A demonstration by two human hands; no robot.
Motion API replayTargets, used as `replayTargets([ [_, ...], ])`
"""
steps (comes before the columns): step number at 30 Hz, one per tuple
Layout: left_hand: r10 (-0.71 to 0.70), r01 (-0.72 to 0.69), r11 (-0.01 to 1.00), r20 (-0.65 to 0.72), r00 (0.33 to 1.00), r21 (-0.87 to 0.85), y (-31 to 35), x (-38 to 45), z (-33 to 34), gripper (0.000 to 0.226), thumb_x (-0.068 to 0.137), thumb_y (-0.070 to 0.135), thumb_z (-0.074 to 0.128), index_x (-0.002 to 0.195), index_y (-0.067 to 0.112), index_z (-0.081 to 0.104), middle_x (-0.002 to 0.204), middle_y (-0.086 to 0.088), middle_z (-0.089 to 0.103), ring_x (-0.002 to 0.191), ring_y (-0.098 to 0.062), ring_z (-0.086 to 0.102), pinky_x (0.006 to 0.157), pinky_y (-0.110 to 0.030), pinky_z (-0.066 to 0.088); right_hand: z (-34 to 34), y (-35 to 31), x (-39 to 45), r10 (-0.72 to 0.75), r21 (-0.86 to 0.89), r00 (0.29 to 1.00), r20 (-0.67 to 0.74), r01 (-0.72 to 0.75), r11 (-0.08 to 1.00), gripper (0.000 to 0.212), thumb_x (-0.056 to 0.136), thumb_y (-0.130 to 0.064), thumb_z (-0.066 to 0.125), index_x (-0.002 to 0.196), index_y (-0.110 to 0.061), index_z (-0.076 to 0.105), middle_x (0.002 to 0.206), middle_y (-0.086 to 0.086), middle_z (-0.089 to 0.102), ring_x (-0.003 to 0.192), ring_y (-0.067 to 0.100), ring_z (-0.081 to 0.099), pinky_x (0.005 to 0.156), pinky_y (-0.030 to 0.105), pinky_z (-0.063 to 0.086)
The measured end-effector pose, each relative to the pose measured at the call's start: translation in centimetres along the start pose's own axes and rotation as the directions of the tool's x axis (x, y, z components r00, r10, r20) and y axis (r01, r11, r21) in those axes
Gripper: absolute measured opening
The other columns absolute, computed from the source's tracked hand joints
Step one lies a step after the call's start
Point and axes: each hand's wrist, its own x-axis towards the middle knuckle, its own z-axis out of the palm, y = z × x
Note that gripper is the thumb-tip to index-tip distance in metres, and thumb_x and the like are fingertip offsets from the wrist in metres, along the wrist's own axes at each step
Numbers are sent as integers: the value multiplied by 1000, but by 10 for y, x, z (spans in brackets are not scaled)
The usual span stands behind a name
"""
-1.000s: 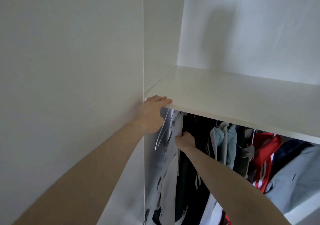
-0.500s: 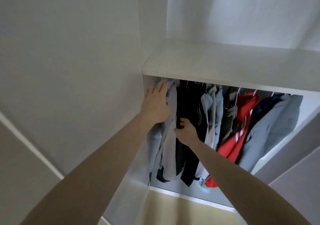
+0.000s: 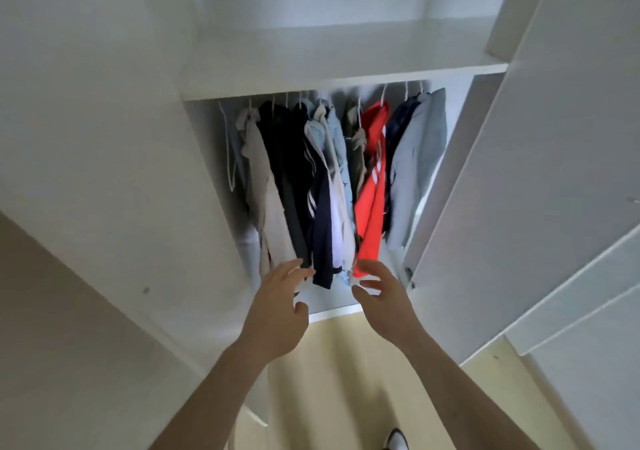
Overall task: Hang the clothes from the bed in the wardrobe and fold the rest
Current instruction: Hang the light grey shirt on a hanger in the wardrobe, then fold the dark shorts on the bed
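White wardrobe (image 3: pixel 346 75) is packed tight, and with left hand (image 3: pixel 277 314) and right hand (image 3: pixel 384 300) both loose and empty just below the hems, a careless brush could probably drag the red top (image 3: pixel 372 186) off its hanger.

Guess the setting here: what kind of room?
Likely a bedroom, at an open built-in wardrobe: clothes on hangers, among them a red top, under a white shelf, with a door swung open at the right.
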Motion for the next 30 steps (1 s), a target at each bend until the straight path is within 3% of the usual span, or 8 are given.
replayTargets([
  [4,136,-130,990,137,981,-53,49,-17,32,56,91,5,56,140,35,56,151,26,36,142,-1,30,119,-32,34,-64,27,-70,74,-47,991,-109,-79,996,43,96,-15,67,128,-43,60,128,-32,59,113,-6,60,79,19,51],
  [7,225,-218,974,215,950,-52,88,-29,58,55,93,8,57,139,37,55,152,26,35,143,-1,29,121,-28,28,-113,40,-117,110,-66,975,-195,-125,990,42,97,-19,65,132,-41,59,131,-29,57,117,-8,55,92,19,50],
  [12,383,-374,922,372,846,-100,173,-67,127,54,91,7,59,136,37,57,149,27,38,141,-2,34,115,-21,29,-205,64,-223,168,-69,903,-395,-211,975,42,98,-19,65,133,-41,59,128,-28,57,117,-9,54,82,1,42],
  [16,509,-497,851,496,703,-168,254,-122,205,51,92,9,60,134,38,58,150,25,40,138,0,36,105,-8,23,-279,97,-338,269,-61,796,-542,-357,932,41,97,-25,64,132,-46,57,126,-25,58,119,-6,53,92,11,45],
  [18,569,-536,809,551,611,-242,292,-160,242,50,93,11,59,133,40,57,149,28,38,139,3,34,105,-8,23,-309,118,-404,320,-29,714,-623,-430,903,41,96,-27,64,131,-48,57,127,-18,60,121,-2,53,100,25,48],
  [22,656,-607,716,631,415,-346,353,-227,294,50,92,9,61,134,37,58,150,23,39,143,0,33,108,-7,19,-341,141,-511,386,65,538,-750,-521,851,44,95,-25,65,132,-47,58,130,-18,61,124,0,54,104,31,49],
  [26,701,-697,582,693,167,-420,405,-286,338,51,88,7,64,133,31,62,149,15,45,142,-5,38,107,3,9,-347,149,-609,428,209,320,-845,-539,816,43,95,-22,66,128,-48,59,129,-27,58,124,-2,54,103,25,47],
  [30,700,-733,411,702,-127,-542,455,-350,383,49,89,12,64,134,32,62,152,14,44,139,-8,45,117,-16,28,-315,154,-700,470,363,59,-881,-553,750,42,97,-26,65,133,-47,58,117,-36,54,121,-4,54,95,14,43],
])
